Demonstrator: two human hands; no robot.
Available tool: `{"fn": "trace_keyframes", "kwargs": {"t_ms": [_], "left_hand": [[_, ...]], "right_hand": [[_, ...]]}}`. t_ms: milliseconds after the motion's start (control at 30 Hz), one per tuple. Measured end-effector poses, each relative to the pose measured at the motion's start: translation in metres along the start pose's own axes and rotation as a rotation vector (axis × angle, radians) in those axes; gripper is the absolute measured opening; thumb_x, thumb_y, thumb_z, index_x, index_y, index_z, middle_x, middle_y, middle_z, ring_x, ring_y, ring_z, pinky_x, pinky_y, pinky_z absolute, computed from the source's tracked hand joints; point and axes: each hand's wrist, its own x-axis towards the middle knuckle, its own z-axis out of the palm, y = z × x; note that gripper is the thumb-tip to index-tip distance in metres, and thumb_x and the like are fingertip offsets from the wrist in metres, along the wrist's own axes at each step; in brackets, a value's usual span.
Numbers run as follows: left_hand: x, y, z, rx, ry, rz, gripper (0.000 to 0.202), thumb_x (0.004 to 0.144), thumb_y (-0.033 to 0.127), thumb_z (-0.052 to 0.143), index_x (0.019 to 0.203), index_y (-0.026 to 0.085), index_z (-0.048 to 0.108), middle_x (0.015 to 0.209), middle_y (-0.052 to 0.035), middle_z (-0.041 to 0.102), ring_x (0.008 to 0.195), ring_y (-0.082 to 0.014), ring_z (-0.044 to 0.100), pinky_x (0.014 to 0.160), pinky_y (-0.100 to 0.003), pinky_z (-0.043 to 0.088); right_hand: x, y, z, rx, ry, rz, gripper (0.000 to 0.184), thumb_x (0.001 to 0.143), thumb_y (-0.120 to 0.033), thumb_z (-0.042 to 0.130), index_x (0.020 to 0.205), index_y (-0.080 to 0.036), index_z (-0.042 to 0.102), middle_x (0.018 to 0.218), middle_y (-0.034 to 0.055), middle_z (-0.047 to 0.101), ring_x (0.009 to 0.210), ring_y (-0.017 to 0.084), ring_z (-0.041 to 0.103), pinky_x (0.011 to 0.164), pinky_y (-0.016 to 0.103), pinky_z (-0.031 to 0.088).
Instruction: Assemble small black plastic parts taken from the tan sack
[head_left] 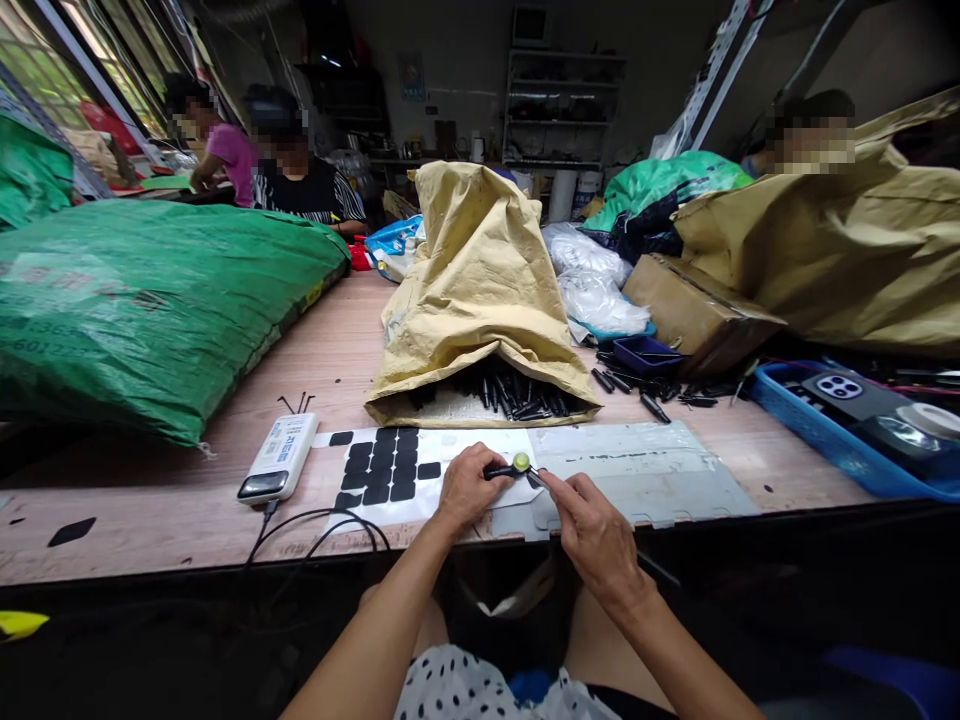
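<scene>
My left hand [465, 487] is closed around a slim black tube-shaped piece [498, 471], held level above the work sheet. At the piece's right end shows a small round yellow-green part [520, 461]. Between the fingers of my right hand [596, 535] is a thin metal-looking tool [535, 474], its tip close to that round part; whether they touch I cannot tell. Beneath my hands lies a white sheet [439, 508] with rows of black rounded squares [381, 466]. Just beyond, an open tan sack [487, 280] spills several similar black pieces [517, 392].
A white power bank [279, 455] with a black cable stands left. A big green sack [150, 300] fills the far left. Rightward are loose black pieces [654, 407], a cardboard box [701, 312] and a blue basket [832, 440] with a phone. Several people sit beyond.
</scene>
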Motion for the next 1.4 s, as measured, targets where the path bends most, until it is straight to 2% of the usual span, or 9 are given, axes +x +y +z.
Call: {"fn": "trace_keyframes", "kwargs": {"t_ms": [133, 233, 400, 500, 633, 767, 867, 1200, 1400], "left_hand": [[0.0, -0.001, -0.001, 0.007, -0.015, 0.01, 0.01, 0.077, 0.021, 0.075, 0.087, 0.023, 0.072, 0.089, 0.0008, 0.066, 0.089, -0.0175, 0.062, 0.08, -0.029, 0.045], [0.0, -0.001, -0.003, 0.012, -0.036, 0.018, 0.008, 0.082, 0.026, 0.071, 0.089, 0.023, 0.073, 0.091, -0.0002, 0.067, 0.09, -0.0183, 0.062, 0.079, -0.029, 0.046], [0.0, 0.001, -0.005, 0.036, -0.071, 0.034, 0.016, 0.092, 0.034, 0.06, 0.095, 0.024, 0.073, 0.095, -0.0017, 0.067, 0.095, -0.0191, 0.061, 0.083, -0.031, 0.045], [0.001, 0.0, -0.005, 0.055, -0.077, 0.035, 0.02, 0.096, 0.035, 0.056, 0.095, 0.024, 0.072, 0.096, -0.0018, 0.066, 0.095, -0.019, 0.061, 0.085, -0.032, 0.045], [0.0, -0.001, -0.005, 0.07, -0.079, 0.045, 0.021, 0.097, 0.036, 0.053, 0.095, 0.024, 0.07, 0.096, -0.0015, 0.066, 0.096, -0.0189, 0.06, 0.086, -0.032, 0.044], [-0.001, 0.0, -0.005, 0.086, -0.081, 0.057, 0.02, 0.098, 0.035, 0.053, 0.095, 0.024, 0.069, 0.096, -0.0017, 0.066, 0.096, -0.0189, 0.06, 0.085, -0.031, 0.044], [-0.002, 0.001, -0.005, 0.106, -0.081, 0.064, 0.02, 0.098, 0.034, 0.052, 0.095, 0.023, 0.069, 0.096, -0.0016, 0.065, 0.095, -0.0188, 0.06, 0.085, -0.031, 0.043], [0.0, -0.002, -0.001, 0.215, -0.104, 0.066, 0.023, 0.1, 0.031, 0.05, 0.09, 0.023, 0.069, 0.093, -0.0026, 0.064, 0.091, -0.0187, 0.058, 0.083, -0.032, 0.043], [-0.001, -0.001, -0.003, 0.16, -0.098, 0.067, 0.026, 0.101, 0.031, 0.047, 0.087, 0.023, 0.068, 0.09, -0.0021, 0.063, 0.089, -0.018, 0.057, 0.082, -0.031, 0.042]], "right_hand": [[0.007, 0.018, -0.008, -0.038, 0.116, 0.105, 0.039, 0.101, -0.02, 0.044, 0.132, -0.032, 0.065, 0.093, 0.003, 0.066, 0.086, 0.017, 0.063, 0.068, 0.025, 0.042], [0.015, 0.055, -0.015, -0.146, 0.195, 0.169, 0.033, 0.1, -0.024, 0.049, 0.125, -0.028, 0.07, 0.091, 0.0045, 0.065, 0.086, 0.019, 0.06, 0.071, 0.028, 0.04], [0.019, 0.134, -0.011, -0.364, 0.143, 0.242, 0.024, 0.094, -0.023, 0.056, 0.11, -0.022, 0.073, 0.087, 0.0063, 0.062, 0.079, 0.019, 0.051, 0.067, 0.032, 0.032], [0.022, 0.15, -0.007, -0.427, 0.155, 0.269, 0.023, 0.092, -0.022, 0.057, 0.108, -0.02, 0.073, 0.091, 0.0104, 0.063, 0.084, 0.024, 0.049, 0.069, 0.034, 0.029], [0.037, 0.114, -0.004, -0.306, 0.181, 0.193, 0.026, 0.093, -0.024, 0.056, 0.114, -0.02, 0.07, 0.101, 0.0123, 0.064, 0.093, 0.028, 0.051, 0.076, 0.039, 0.034], [0.053, 0.052, 0.009, 0.048, -0.094, -0.134, 0.034, 0.094, -0.034, 0.059, 0.125, -0.022, 0.062, 0.109, 0.009, 0.064, 0.101, 0.026, 0.054, 0.086, 0.039, 0.039], [0.058, 0.023, 0.024, 0.119, -0.222, -0.227, 0.03, 0.091, -0.038, 0.065, 0.118, -0.024, 0.065, 0.106, 0.0071, 0.063, 0.1, 0.025, 0.052, 0.085, 0.037, 0.038], [0.061, 0.014, 0.045, 0.157, -0.279, -0.281, 0.02, 0.099, -0.031, 0.056, 0.082, -0.021, 0.059, 0.09, 0.0036, 0.06, 0.09, 0.02, 0.047, 0.079, 0.034, 0.032], [0.062, 0.015, 0.048, 0.194, -0.261, -0.262, 0.022, 0.097, -0.03, 0.057, 0.078, -0.02, 0.058, 0.086, 0.0036, 0.06, 0.087, 0.02, 0.047, 0.077, 0.034, 0.033]]}}
